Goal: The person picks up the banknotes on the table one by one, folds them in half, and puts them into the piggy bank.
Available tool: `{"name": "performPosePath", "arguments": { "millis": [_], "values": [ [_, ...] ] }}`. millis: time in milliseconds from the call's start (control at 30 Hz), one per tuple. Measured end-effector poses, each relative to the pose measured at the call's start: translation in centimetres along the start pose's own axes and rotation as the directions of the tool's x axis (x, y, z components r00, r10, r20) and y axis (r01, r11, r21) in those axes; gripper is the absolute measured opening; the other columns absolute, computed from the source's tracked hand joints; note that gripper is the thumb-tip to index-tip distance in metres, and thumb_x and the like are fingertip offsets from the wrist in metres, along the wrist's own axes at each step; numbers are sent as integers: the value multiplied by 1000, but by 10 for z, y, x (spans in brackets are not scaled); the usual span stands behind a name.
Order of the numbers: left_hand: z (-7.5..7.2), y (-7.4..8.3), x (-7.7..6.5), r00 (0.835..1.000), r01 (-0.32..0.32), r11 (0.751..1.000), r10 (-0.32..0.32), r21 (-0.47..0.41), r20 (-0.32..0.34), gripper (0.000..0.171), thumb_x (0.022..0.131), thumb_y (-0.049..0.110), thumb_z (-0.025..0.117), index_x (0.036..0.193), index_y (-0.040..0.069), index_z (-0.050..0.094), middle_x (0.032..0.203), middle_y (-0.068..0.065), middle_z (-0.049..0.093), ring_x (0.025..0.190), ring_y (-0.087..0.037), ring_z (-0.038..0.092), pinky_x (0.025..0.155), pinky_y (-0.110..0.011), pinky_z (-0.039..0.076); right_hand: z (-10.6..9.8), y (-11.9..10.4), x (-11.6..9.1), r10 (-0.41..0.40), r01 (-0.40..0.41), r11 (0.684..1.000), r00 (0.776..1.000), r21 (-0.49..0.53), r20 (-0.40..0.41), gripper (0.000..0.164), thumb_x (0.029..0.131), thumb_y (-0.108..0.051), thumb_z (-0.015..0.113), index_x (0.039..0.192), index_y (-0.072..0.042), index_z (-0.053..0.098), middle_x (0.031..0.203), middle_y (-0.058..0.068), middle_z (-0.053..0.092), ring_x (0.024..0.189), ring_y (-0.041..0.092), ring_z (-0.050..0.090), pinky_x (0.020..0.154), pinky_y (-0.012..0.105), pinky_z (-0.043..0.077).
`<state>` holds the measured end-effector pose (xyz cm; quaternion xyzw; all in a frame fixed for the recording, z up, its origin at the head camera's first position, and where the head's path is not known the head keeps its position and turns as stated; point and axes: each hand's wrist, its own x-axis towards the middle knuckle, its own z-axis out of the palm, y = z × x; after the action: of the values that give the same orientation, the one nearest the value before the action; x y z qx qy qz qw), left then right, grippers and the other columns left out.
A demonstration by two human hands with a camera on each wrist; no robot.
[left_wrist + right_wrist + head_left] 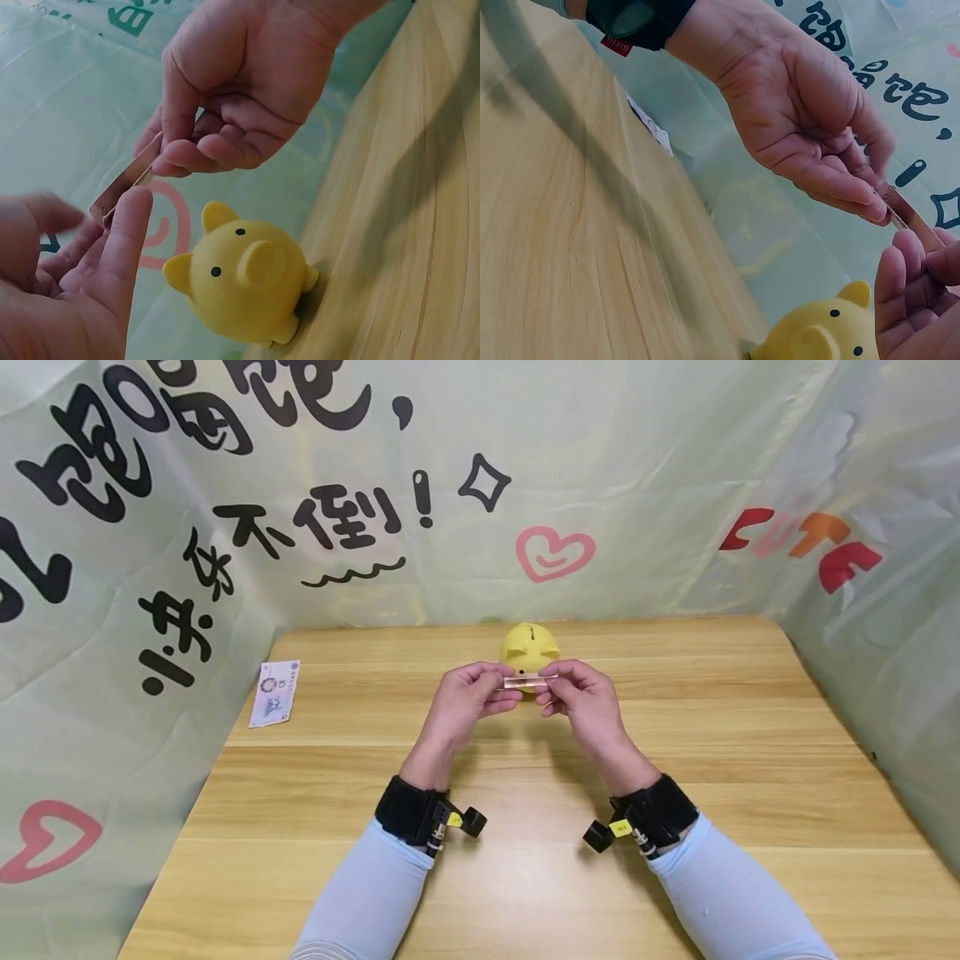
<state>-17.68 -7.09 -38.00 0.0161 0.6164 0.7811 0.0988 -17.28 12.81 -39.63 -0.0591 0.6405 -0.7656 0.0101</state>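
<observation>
A folded banknote (529,682), pressed into a narrow pinkish-brown strip, spans the gap between both hands above the table. At its left end, the left hand (471,695) holds it between thumb and fingers; the thumb looks blurred in the left wrist view. The right hand (588,697) pinches the other end, its lower fingers curled inward. Just behind the hands stands a yellow piggy bank (529,643) with a dark slot on top. Its snout and eyes face the person in the left wrist view (247,277), while the right wrist view cuts off its lower part.
A flat, pale banknote (274,694) lies at the left edge of the wooden table (525,877). Printed cloth walls (637,485) rise behind the table and on both sides. Each wrist wears a black strap (411,810) with a small camera.
</observation>
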Motion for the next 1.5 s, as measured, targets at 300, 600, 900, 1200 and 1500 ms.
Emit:
{"name": "performPosePath", "arguments": {
  "millis": [300, 600, 900, 1200, 1500],
  "values": [
    [3, 0, 0, 1000, -1, 1000, 2, 21, -26, 28, 99, -1, 71, 124, -11, 64, 91, -8, 74, 82, -15, 77, 80, -28, 66, 0, 1, -1, 10, -9, 998, 1000, -64, 17, 28, 104, -9, 54, 126, 6, 63, 96, 3, 76, 83, 20, 75, 66, 32, 66],
    [12, -7, -1, 1000, 10, 993, -11, 121, 4, 20, 100, 5, 73, 115, -7, 72, 98, -15, 79, 81, -15, 78, 80, -32, 67, 6, 3, 1, 37, -29, 977, 999, -209, 31, 22, 101, -10, 72, 113, 8, 68, 85, -2, 76, 75, 10, 72, 63, 31, 65],
    [6, -8, 3, 999, 38, 991, -33, 126, -35, 14, 101, 8, 71, 107, -4, 75, 100, -19, 79, 83, -19, 79, 81, -34, 67, -3, -2, 6, 99, -88, 979, 994, -184, 50, 21, 104, -6, 66, 115, 12, 66, 91, 11, 79, 75, 13, 77, 69, 33, 67],
    [3, -11, 7, 998, 9, 994, -2, 110, -63, 12, 99, 9, 74, 100, -2, 73, 107, -27, 77, 79, -17, 78, 80, -34, 67, -3, -2, 7, 95, -94, 993, 995, -73, 9, 13, 102, -6, 69, 102, 7, 66, 80, 4, 77, 68, 11, 74, 66, 30, 66],
    [5, -12, 22, 999, -40, 997, 41, 64, -24, 13, 100, 6, 71, 108, -4, 73, 99, -17, 77, 84, -18, 78, 83, -36, 67, 1, -2, 15, 64, -64, 998, 998, 5, -20, 7, 100, -7, 72, 102, -4, 66, 92, 0, 75, 83, 15, 73, 72, 27, 65]
  ]
}}
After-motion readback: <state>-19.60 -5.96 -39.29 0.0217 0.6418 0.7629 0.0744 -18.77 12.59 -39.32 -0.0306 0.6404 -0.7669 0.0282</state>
